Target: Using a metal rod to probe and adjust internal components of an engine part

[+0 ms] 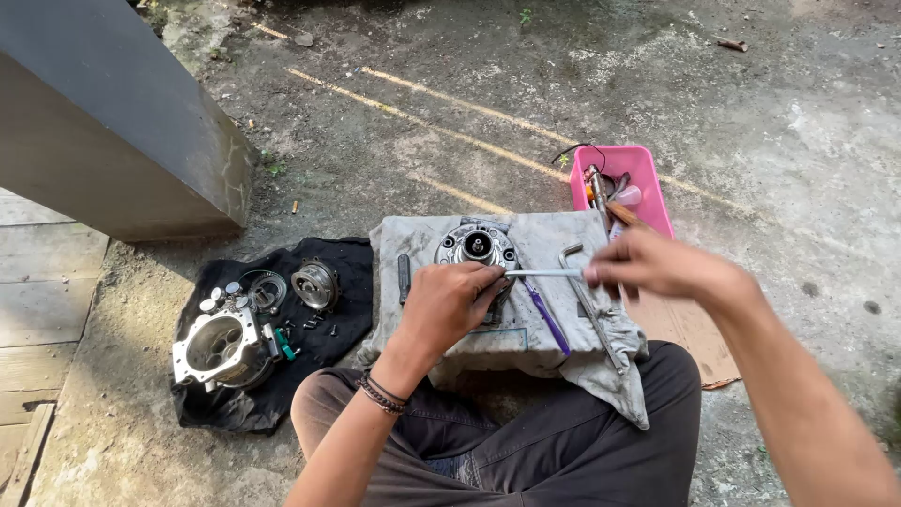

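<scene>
A round metal engine part [476,246] with a central bearing sits on a grey cloth [535,235] draped over a block in front of me. My left hand [449,302] rests on the part's near edge, fingers curled against it. My right hand [652,264] grips the end of a thin silver rod-like tool [544,273] that runs level to the left, its tip meeting the part beside my left fingers. A purple-handled tool [547,318] and a bent metal wrench [582,291] lie on the cloth beneath the rod.
A pink tray [648,174] of tools stands behind the block. On a black cloth [310,347] at left lie a metal housing [218,349], a round part [314,284] and several small bolts. A dark pillar [113,122] rises at far left. Cardboard [690,329] lies at right.
</scene>
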